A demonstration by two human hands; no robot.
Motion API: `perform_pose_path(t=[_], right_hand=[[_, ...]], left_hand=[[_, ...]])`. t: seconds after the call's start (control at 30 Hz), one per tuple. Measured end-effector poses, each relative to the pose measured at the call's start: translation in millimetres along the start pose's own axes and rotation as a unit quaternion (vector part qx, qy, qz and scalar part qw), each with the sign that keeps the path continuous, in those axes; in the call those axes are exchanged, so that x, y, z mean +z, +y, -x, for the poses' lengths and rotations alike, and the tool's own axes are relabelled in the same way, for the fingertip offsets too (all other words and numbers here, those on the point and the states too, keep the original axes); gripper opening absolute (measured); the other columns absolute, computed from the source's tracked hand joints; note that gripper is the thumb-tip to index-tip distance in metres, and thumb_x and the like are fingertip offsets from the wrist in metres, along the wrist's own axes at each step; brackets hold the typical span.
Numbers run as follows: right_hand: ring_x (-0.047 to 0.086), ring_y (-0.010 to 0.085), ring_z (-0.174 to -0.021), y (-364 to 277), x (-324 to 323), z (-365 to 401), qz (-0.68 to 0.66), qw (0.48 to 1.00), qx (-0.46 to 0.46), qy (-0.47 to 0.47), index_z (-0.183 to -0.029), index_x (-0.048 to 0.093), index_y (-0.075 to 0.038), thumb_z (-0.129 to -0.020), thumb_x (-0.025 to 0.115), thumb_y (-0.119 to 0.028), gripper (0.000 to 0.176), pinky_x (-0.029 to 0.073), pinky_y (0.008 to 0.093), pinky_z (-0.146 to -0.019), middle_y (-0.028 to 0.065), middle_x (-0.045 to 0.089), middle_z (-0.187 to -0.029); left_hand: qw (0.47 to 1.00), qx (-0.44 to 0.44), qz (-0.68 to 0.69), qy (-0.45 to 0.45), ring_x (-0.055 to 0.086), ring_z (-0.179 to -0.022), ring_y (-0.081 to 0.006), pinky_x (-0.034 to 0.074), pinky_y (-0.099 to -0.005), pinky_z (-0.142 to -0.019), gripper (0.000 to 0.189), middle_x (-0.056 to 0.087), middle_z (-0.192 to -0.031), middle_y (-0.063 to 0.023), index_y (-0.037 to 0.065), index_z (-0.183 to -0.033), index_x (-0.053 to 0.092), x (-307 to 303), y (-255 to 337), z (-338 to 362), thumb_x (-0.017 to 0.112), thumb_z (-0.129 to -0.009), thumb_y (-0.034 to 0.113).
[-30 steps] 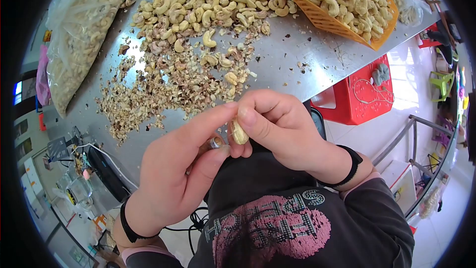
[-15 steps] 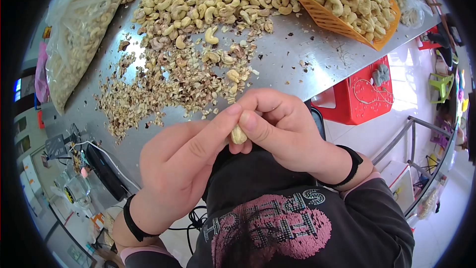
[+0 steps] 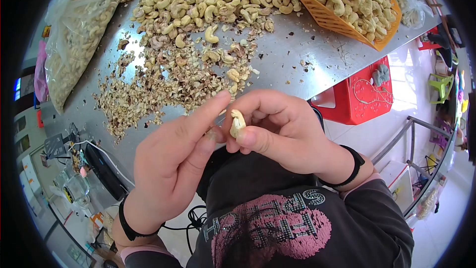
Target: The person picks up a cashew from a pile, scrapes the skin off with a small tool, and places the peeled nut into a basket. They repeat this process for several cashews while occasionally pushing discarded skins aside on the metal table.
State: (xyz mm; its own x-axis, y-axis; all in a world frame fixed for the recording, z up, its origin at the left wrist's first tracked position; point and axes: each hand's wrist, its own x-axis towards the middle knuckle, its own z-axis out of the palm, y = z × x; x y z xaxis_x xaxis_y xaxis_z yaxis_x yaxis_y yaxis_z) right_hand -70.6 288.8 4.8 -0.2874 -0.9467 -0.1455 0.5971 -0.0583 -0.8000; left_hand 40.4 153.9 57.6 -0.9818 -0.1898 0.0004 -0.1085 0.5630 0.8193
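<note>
A pale cashew nut (image 3: 238, 121) is pinched between the thumb and index finger of my right hand (image 3: 285, 129). The other fingers of that hand curl behind the nut. My left hand (image 3: 173, 151) is just left of it, its index finger stretched out and its thumb apart, with nothing seen between them. Beyond both hands lies a heap of small skin and nut fragments (image 3: 148, 89) on the metal table (image 3: 292, 67). A pile of whole cashews (image 3: 198, 0) sits behind the fragments.
An orange basket (image 3: 327, 17) full of cashews stands at the table's back right. At the left is a clear plastic bag (image 3: 84, 30) of nuts. A red stool (image 3: 364, 99) is beyond the right edge, near a metal rail (image 3: 411, 139).
My left hand has let go of the nut and moved slightly left, its fingers parting. The nut stays in my right hand, now more exposed and turned upright.
</note>
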Motion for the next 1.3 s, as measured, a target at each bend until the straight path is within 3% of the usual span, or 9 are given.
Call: perform_pose_path(t=[0.6,0.87,0.97,1.17,1.23,1.3], right_hand=[[0.054,0.0087,-0.066,1.4,3.6,1.2,0.082,0.996,-0.038,0.023,-0.094,0.053,0.000,-0.087,0.046,-0.014,0.018,0.045,0.0215,-0.061,0.0046,0.058,-0.076],[0.058,0.0148,-0.065,4.4,4.4,-1.8,0.216,0.970,-0.107,0.036,-0.090,0.052,0.000,-0.086,0.044,-0.013,0.015,0.045,0.0247,-0.060,0.0082,0.059,-0.071],[0.058,0.0149,-0.062,5.6,9.5,-1.6,0.170,0.982,-0.048,0.061,-0.090,0.049,0.000,-0.087,0.043,-0.014,0.015,0.045,0.0250,-0.057,0.0069,0.058,-0.068],[0.056,0.0131,-0.059,11.0,12.5,-2.8,0.131,0.988,-0.058,0.064,-0.092,0.047,-0.001,-0.087,0.041,-0.015,0.016,0.045,0.0242,-0.055,0.0057,0.057,-0.066],[0.056,0.0121,-0.059,9.6,12.3,-2.1,0.141,0.988,-0.048,0.041,-0.092,0.047,-0.001,-0.088,0.041,-0.015,0.016,0.045,0.0237,-0.055,0.0054,0.057,-0.067],[0.055,0.0110,-0.059,5.5,10.3,-1.4,0.152,0.988,-0.037,0.017,-0.092,0.047,0.000,-0.088,0.040,-0.015,0.016,0.045,0.0232,-0.056,0.0051,0.057,-0.067]], left_hand=[[0.994,0.077,-0.065,0.034,0.056,-0.062,-0.0201,0.044,-0.0266,-0.056,0.041,0.059,-0.075,-0.0082,0.002,-0.115,0.048,6.1,-7.0,-2.1,0.054,-0.075,-0.002],[0.981,0.103,-0.148,0.073,0.053,-0.056,-0.0169,0.042,-0.0257,-0.050,0.042,0.059,-0.072,-0.0062,0.005,-0.109,0.055,8.6,-11.2,-2.3,0.058,-0.068,-0.001],[0.963,0.126,-0.222,0.086,0.052,-0.055,-0.0162,0.042,-0.0251,-0.050,0.042,0.059,-0.072,-0.0058,0.007,-0.108,0.056,9.3,-13.6,-1.8,0.058,-0.067,0.000],[0.975,0.095,-0.172,0.106,0.052,-0.058,-0.0173,0.043,-0.0252,-0.053,0.036,0.059,-0.074,-0.0066,0.007,-0.107,0.057,13.4,-11.9,0.4,0.054,-0.071,0.000],[0.996,-0.002,-0.061,0.072,0.054,-0.063,-0.0177,0.043,-0.0247,-0.058,0.031,0.059,-0.076,-0.0081,0.006,-0.108,0.056,9.8,-7.2,1.7,0.052,-0.077,0.002],[0.998,-0.023,-0.018,0.050,0.055,-0.064,-0.0174,0.043,-0.0245,-0.060,0.030,0.059,-0.078,-0.0086,0.005,-0.109,0.055,5.2,-5.2,0.8,0.051,-0.079,0.003]])
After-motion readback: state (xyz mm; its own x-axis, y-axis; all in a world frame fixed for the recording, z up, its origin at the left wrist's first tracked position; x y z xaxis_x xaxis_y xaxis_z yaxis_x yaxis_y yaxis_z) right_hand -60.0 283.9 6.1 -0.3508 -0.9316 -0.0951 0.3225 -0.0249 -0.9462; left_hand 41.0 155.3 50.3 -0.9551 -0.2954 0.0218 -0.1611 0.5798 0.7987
